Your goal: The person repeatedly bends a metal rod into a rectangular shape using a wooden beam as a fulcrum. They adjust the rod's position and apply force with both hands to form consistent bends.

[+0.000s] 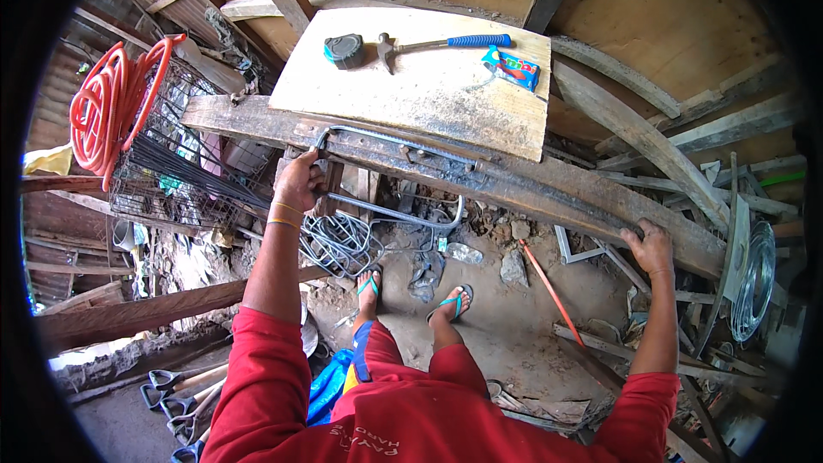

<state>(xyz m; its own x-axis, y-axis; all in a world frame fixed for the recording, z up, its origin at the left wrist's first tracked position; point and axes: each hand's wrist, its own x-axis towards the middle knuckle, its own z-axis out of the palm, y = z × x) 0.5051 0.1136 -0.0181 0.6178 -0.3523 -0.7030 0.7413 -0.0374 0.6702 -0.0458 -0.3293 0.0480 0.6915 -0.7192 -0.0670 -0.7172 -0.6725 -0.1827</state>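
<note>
My left hand (pixel 300 182) is closed round the handle end of a hacksaw (pixel 390 211) with a bent metal frame. One long side of the saw lies across the dark wooden beam (pixel 591 206); the other hangs below the beam's near edge. Farther right, my right hand (pixel 649 246) is at the beam, its fingers bent and pressed together beside a thin dark strip running along the wood. What those fingers hold, if anything, is hidden. Behind the saw, a plywood board (pixel 343 90) carries a tape measure (pixel 344 51), a blue-handled claw hammer (pixel 441 44) and a blue packet (pixel 512 69).
Coiled orange hose (pixel 101 107) hangs at the left above black rods (pixel 193 170). Grey cable (pixel 339 243) lies coiled below the beam. An orange-red rod (pixel 549 290) leans at the right, near coiled wire (pixel 753 283). Shovel handles (pixel 176 399) lie lower left.
</note>
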